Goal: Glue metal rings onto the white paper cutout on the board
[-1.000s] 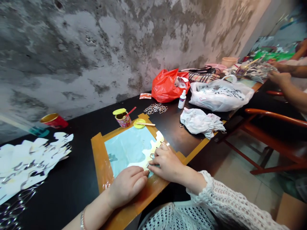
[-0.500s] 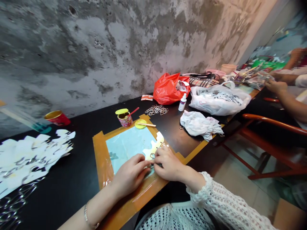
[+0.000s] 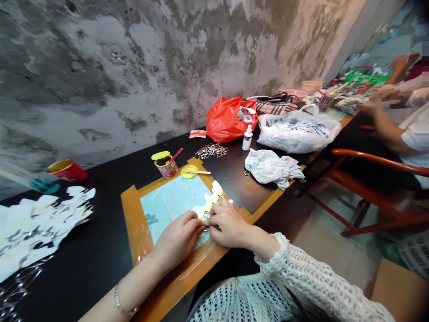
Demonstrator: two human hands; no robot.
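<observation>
Rests bent fingers of left hand [image 3: 178, 236] and right hand [image 3: 229, 225], too hidden to tell whether grasping, at the near end of the pale paper strip [image 3: 210, 199] on the blue sheet [image 3: 169, 206], with long axis pointing diagonally away, rightward.

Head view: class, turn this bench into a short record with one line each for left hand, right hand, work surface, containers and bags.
Left hand: fingers at the pale cut-out, grip unclear
Right hand: fingers over the pale cut-out, grip unclear
Work surface: blue sheet bordered with brown tape
Containers: open printed tub, white bottle
Bags: red bag, white bag, plaid bag
</observation>
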